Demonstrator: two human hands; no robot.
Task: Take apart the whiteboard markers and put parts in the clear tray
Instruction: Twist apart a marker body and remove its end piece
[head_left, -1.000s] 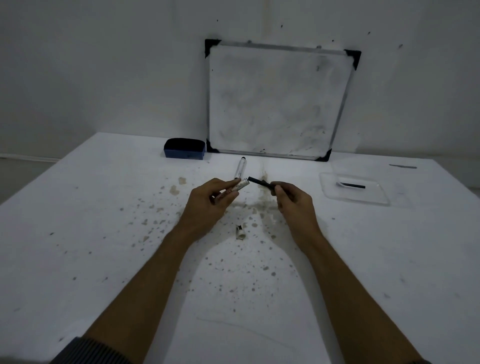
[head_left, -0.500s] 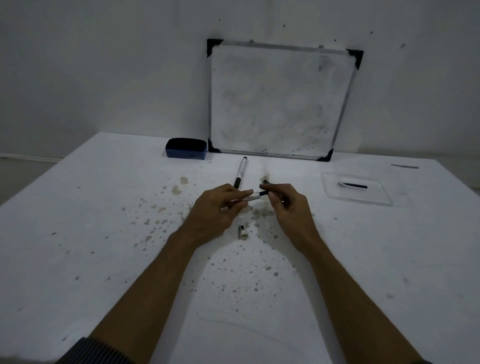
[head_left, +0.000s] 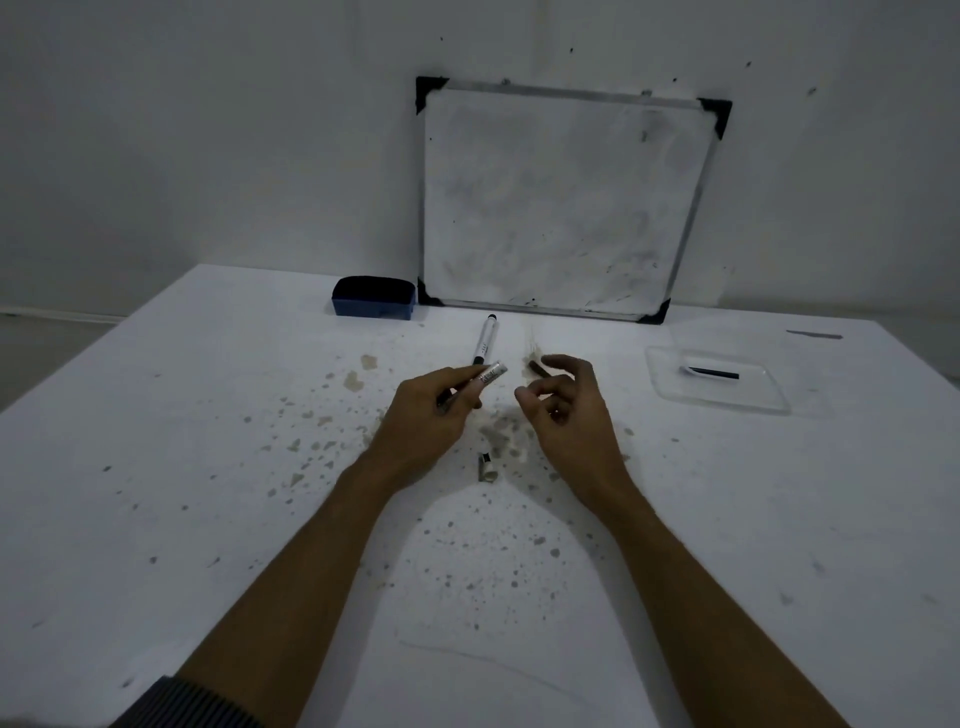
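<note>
A white worktop (head_left: 182, 467), flecked with grey-brown stains, fills most of the room in front of the person. A whiteboard (head_left: 561, 202) with black corner caps leans on the wall at the far edge, its surface smudged. Just left of it sits a blue eraser (head_left: 374, 297). At the far right lies the clear tray (head_left: 727, 402), holding one thin dark rod (head_left: 712, 372) that lies roughly left to right.

Both forearms reach in from the near edge, bare, a ribbed sleeve (head_left: 197, 701) showing at the left elbow. The left hand (head_left: 431, 410) is curled, palm down, its fingers closed round a marker barrel (head_left: 485, 375). The barrel's long axis slants up and to the right, its open silvery end pointing toward the other hand; there is dark print on it, too small to read. The right hand (head_left: 566, 405) sits just beside it, apart from the barrel, thumb and fingers loosely bent. A dark stick (head_left: 539, 369) pokes out behind its fingers, pointing up and left; whether it is pinched or merely resting there I cannot tell.

Beyond the left hand a whole marker (head_left: 484, 340) lies on the worktop, long axis nearly straight away, black cap at the far end. Between the wrists lies a small cap piece (head_left: 486, 466), silver and black.
</note>
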